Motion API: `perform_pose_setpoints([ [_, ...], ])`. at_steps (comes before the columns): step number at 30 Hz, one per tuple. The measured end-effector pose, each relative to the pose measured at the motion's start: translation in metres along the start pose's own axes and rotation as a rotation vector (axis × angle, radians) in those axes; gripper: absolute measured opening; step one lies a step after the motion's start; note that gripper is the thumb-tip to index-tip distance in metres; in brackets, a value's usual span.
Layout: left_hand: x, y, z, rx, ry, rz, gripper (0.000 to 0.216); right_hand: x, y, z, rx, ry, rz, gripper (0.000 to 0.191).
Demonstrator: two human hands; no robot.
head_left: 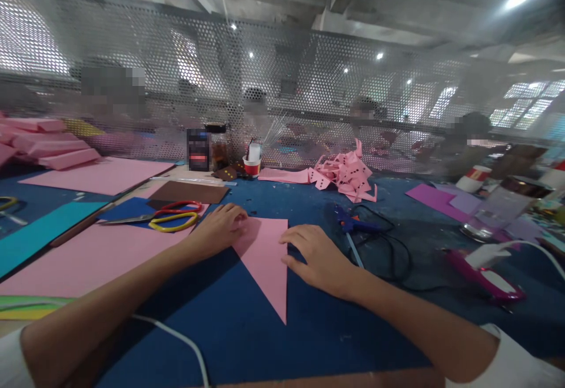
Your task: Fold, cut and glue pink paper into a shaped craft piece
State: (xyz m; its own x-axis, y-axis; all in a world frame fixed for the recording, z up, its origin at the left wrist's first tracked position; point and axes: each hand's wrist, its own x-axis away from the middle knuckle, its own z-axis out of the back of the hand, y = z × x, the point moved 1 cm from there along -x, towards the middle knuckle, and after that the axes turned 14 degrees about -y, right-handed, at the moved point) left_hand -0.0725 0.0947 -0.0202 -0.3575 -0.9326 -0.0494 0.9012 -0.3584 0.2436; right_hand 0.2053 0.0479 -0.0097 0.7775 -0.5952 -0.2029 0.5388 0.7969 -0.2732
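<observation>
A pink paper (267, 252) folded or cut to a triangle lies on the blue tabletop, its long point towards me. My left hand (220, 229) is at its upper left corner, fingers curled in and closed on the edge; the fingertips are a little blurred. At the paper's right edge rests my right hand (315, 255), thumb and fingers apart, the tips just touching the edge. Left of my left hand lie scissors (174, 216) with one red and one yellow handle, on blue and pink sheets. A blue glue gun (353, 220) lies beyond my right hand.
Pink cut strips (342, 173) are heaped near the perforated metal screen (282, 82). Large pink sheets (106, 252), a teal sheet (48, 232) and pink folded stacks (48, 143) lie left. A magenta device (485, 276), a clear jar (494, 211) and cables are right. People sit beyond the screen.
</observation>
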Motion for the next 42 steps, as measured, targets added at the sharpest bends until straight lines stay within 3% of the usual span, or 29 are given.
perform_pose_setpoints([
  [17,-0.001,0.001,0.011,0.201,0.07,-0.06,0.036,-0.006,0.014,0.004,-0.049,0.089,-0.159,0.021],
  [21,-0.001,-0.001,0.016,0.3,0.074,-0.065,0.028,-0.008,0.02,0.003,-0.195,0.17,-0.211,0.029],
  [26,0.0,0.0,0.023,0.377,0.095,-0.095,0.023,-0.011,0.027,0.004,-0.598,0.168,-0.319,0.036],
  [29,0.002,0.004,0.024,0.406,0.103,-0.119,0.022,-0.012,0.027,0.007,-0.608,0.095,-0.283,0.02],
  [32,0.004,0.009,0.026,0.426,0.126,-0.136,0.021,-0.012,0.024,0.009,-0.556,0.08,-0.282,0.026],
  [34,0.006,0.013,0.029,0.412,0.19,-0.138,0.024,-0.012,0.023,0.012,-0.564,0.123,-0.297,0.027],
  [39,0.013,0.022,0.039,0.291,0.524,-0.129,0.031,-0.011,0.022,0.021,-0.563,0.284,-0.329,0.029],
  [42,0.015,0.022,0.041,0.295,0.609,-0.076,0.035,-0.01,0.021,0.028,-0.556,0.372,-0.311,0.031],
])
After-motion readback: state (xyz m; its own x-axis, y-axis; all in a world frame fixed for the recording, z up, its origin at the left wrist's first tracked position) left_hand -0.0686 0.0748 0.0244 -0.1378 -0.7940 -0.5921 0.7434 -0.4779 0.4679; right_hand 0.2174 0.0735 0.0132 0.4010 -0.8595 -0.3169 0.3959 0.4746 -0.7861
